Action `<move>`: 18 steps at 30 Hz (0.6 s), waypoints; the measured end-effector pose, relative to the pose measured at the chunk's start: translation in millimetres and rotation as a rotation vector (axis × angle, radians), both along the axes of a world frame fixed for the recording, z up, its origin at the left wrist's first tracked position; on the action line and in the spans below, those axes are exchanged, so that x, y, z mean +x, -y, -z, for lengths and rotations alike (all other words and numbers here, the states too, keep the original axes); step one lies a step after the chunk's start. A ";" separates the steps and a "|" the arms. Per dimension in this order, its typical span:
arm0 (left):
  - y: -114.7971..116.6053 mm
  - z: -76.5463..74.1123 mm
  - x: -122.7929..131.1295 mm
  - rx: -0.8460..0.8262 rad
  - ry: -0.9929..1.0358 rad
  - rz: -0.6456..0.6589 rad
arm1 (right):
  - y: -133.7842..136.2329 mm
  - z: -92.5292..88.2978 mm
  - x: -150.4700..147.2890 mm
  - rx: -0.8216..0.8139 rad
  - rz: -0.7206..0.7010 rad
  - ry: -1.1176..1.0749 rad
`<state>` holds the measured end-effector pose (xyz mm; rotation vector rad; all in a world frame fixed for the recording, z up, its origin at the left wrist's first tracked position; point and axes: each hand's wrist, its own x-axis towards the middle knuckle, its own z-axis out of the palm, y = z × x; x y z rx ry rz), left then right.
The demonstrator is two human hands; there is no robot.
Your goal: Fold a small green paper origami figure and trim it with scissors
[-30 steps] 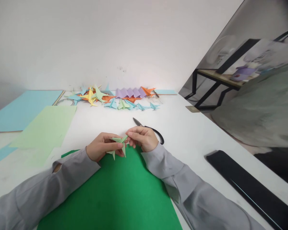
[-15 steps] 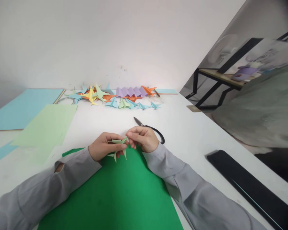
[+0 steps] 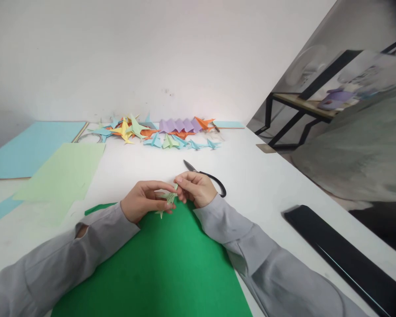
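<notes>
A small light-green folded paper plane (image 3: 170, 198) is held between my two hands, above the far end of a green sheet (image 3: 158, 264). My left hand (image 3: 145, 200) pinches its body between thumb and fingers from the left. With thumb and index finger, my right hand (image 3: 198, 189) grips its upper right tip. Part of the plane is hidden behind my left fingers. Just beyond my right hand lie black-handled scissors (image 3: 214, 179), their blades pointing away to the left.
Folded paper planes (image 3: 125, 130) in several colours and a pleated purple paper (image 3: 180, 126) lie along the wall. Blue sheets (image 3: 42, 145) and a light-green sheet (image 3: 62, 169) are at left. A long black object (image 3: 343, 259) lies at right, near a person's clothing (image 3: 356, 154).
The paper plane has turned in my hands, so its tail hangs differently and its folded underside shows more. My left index finger has lifted and straightened over it. Both hands stay in place.
</notes>
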<state>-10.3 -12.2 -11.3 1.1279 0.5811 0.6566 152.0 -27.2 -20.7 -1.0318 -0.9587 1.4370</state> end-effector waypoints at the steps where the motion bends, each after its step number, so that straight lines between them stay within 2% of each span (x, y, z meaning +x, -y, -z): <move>1: 0.1 0.3 0.3 0.016 0.007 -0.002 | -0.3 0.3 -0.4 -0.003 0.004 0.006; 6: 0.4 1.0 1.9 0.124 0.011 -0.065 | -0.7 -1.0 -2.5 -0.014 0.031 0.040; 8: 0.3 1.2 2.1 0.169 -0.016 -0.105 | 2.7 -3.5 -2.9 0.043 0.069 0.078; 13: -2.2 3.0 2.0 0.258 -0.017 -0.216 | 19.6 -12.8 -2.6 0.445 0.138 0.423; 15: -4.1 4.6 1.8 0.270 -0.015 -0.221 | 24.3 -14.9 -2.3 0.611 0.107 0.639; 18: -6.3 7.0 2.0 0.277 -0.033 -0.215 | 25.6 -14.0 -1.9 0.861 0.097 0.775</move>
